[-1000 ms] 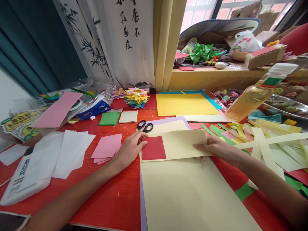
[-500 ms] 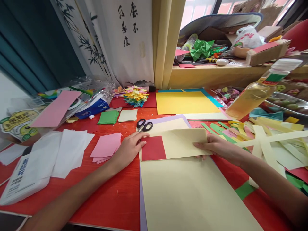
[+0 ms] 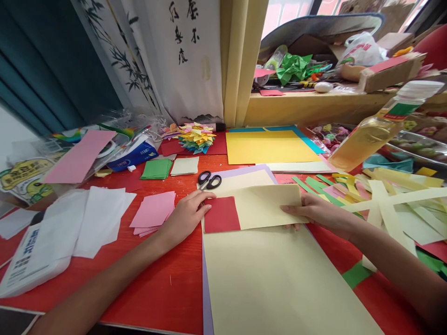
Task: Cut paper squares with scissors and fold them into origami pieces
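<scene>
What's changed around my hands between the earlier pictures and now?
Nothing visibly taken hold of or let go; only the view shifted slightly. Your left hand is still at the left edge of the red square, your right hand still holds the cream strip's right end. The scissors stayed put.

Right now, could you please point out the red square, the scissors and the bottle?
Red square (image 3: 222, 215): head view, middle of its face.
Scissors (image 3: 208, 183): head view, where the black handles meet.
Bottle (image 3: 366, 136): head view, on its body.

Head view, forward and down across table (image 3: 150, 288)
</scene>
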Tool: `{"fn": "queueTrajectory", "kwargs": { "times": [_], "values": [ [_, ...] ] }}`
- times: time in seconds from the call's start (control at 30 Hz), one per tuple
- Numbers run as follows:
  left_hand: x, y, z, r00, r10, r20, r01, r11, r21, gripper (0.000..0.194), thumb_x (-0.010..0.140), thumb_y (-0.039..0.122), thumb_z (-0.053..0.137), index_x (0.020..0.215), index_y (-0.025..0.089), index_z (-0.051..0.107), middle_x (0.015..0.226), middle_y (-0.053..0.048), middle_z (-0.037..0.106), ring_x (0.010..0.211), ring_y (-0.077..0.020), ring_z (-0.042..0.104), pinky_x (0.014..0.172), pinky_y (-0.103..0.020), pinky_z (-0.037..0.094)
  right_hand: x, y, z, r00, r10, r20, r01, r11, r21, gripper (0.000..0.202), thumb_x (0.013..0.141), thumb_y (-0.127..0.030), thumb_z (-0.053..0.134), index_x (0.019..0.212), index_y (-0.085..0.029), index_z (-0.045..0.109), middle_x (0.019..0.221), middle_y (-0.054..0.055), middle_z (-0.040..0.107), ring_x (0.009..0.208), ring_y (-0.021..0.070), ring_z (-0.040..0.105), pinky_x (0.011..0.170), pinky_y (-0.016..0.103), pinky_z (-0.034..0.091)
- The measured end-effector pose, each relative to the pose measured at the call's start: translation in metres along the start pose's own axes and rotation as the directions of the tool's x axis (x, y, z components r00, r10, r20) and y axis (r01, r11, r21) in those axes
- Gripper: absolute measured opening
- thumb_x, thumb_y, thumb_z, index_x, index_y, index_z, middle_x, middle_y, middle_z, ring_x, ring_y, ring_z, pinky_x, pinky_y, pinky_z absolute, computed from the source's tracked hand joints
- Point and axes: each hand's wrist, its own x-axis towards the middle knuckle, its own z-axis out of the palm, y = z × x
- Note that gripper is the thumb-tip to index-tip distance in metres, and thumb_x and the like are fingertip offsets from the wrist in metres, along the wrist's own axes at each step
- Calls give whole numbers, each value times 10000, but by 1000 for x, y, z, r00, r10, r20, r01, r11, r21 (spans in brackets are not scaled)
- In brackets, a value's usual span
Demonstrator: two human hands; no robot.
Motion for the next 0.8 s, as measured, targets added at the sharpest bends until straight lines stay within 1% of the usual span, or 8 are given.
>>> {"fn": "queueTrajectory", "kwargs": {
  "times": [0.13, 0.33, 0.5, 0.6, 0.8],
  "values": [
    [-1, 0, 1, 1000, 2, 5, -2, 1000, 11, 257, 866, 246, 395, 1073, 257, 546, 1077, -9, 549, 957, -166, 523, 837, -291, 398, 1, 0, -1, 1000, -7, 7, 6, 1000, 3, 252, 727, -385, 622, 833, -157, 620, 707, 55, 656, 638, 170, 579, 600, 288, 472],
    [0, -1, 2, 1000, -1, -8, 1, 1000, 20, 253, 873, 250, 384, 1068, 248, 546, 1059, -15, 540, 939, -165, 525, 836, -295, 402, 3, 3, -1, 1000, -14, 2, 14, 1000, -13, 252, 713, -377, 632, 833, -155, 618, 751, 62, 645, 673, 183, 583, 603, 292, 476],
    [0, -1, 3, 1000, 0, -8, 0, 1000, 23, 260, 875, 259, 373, 1066, 245, 549, 1037, -25, 534, 899, -167, 529, 813, -302, 409, 1, 3, -2, 1000, 4, 5, -4, 1000, 2, 248, 722, -369, 625, 868, -168, 618, 769, 59, 656, 651, 173, 582, 632, 300, 483],
    [0, -1, 3, 1000, 4, -11, -3, 1000, 29, 257, 871, 259, 378, 1058, 245, 553, 1024, -24, 535, 874, -164, 531, 798, -300, 413, -1, 0, 0, 1000, 16, -15, -16, 1000, 9, 249, 724, -379, 622, 870, -177, 623, 779, 65, 658, 651, 182, 588, 626, 311, 488],
    [0, -1, 3, 1000, 7, -14, -6, 999, 45, 246, 866, 258, 385, 1048, 239, 550, 1016, -22, 524, 845, -150, 529, 777, -290, 415, -2, -2, 1, 1000, 18, -26, -18, 1000, 16, 265, 703, -332, 647, 922, -184, 633, 780, 58, 662, 684, 195, 603, 607, 302, 494]
  ]
}}
